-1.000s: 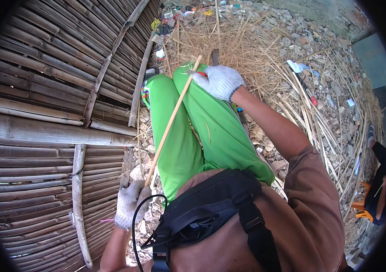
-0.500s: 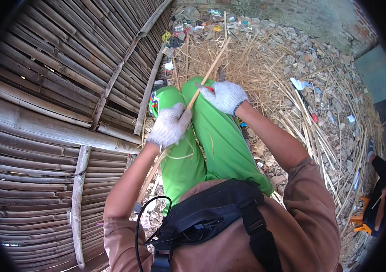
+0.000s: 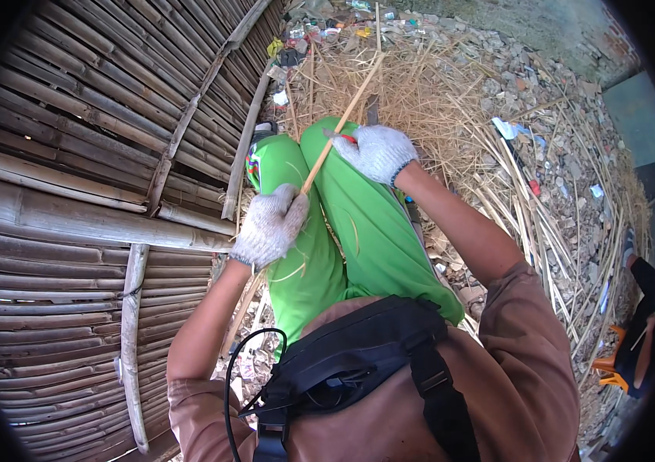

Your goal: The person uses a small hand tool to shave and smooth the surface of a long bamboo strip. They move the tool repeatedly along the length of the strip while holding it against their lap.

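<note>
A long thin bamboo strip (image 3: 343, 117) runs diagonally over my green-trousered knees (image 3: 366, 231). My left hand (image 3: 270, 225), in a white knit glove, is closed around the strip's lower part above the left knee. My right hand (image 3: 377, 152), also gloved, grips a small knife with a red handle (image 3: 343, 138), its blade resting against the strip just above the left hand. The strip's far end points up toward the straw pile. Its lower end is hidden behind my left hand and leg.
A woven bamboo panel (image 3: 73, 192) with thick cross poles fills the left side. Dry straw and split bamboo strips (image 3: 451, 100) cover rubble-strewn ground ahead and to the right. Another person's dark leg (image 3: 643, 292) and an orange object (image 3: 612, 369) show at the right edge.
My left hand has risen from low beside my hip to grip the strip at the knee. The strip has shifted upward and the right hand stays on the knife against it.
</note>
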Tool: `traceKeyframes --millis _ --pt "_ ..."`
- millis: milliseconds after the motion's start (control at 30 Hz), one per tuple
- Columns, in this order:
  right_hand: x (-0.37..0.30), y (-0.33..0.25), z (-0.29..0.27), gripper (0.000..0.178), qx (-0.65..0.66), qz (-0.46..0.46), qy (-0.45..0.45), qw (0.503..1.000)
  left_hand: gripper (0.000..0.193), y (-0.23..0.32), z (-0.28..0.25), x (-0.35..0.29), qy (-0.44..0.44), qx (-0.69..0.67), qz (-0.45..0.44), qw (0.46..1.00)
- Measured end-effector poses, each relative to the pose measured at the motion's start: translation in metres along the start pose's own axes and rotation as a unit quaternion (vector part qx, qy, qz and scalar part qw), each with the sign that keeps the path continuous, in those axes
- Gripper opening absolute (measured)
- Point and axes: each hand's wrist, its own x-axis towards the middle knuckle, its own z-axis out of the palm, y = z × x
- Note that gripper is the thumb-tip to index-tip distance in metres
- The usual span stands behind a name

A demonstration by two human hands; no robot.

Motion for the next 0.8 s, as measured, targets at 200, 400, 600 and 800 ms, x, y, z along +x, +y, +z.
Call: traceKeyframes --millis 200,400,600,800 --pt "0.001 -0.001 0.001 0.095 0.018 0.011 0.004 1.000 0.031 -0.007 -0.007 -0.054 0.010 0.002 -0.024 1.000" --pt "0.004 0.000 0.003 0.082 0.021 0.008 0.001 1.000 0.026 0.008 -0.023 -0.134 0.009 0.039 -0.078 0.996" --pt "0.001 0.006 0.006 0.084 0.008 0.003 0.010 1.000 0.024 -0.005 -0.028 -0.220 0.008 0.010 -0.134 0.991" --pt "0.000 0.007 0.003 0.084 0.014 0.013 0.000 1.000 0.024 0.002 -0.008 -0.166 0.018 0.041 -0.098 0.994"
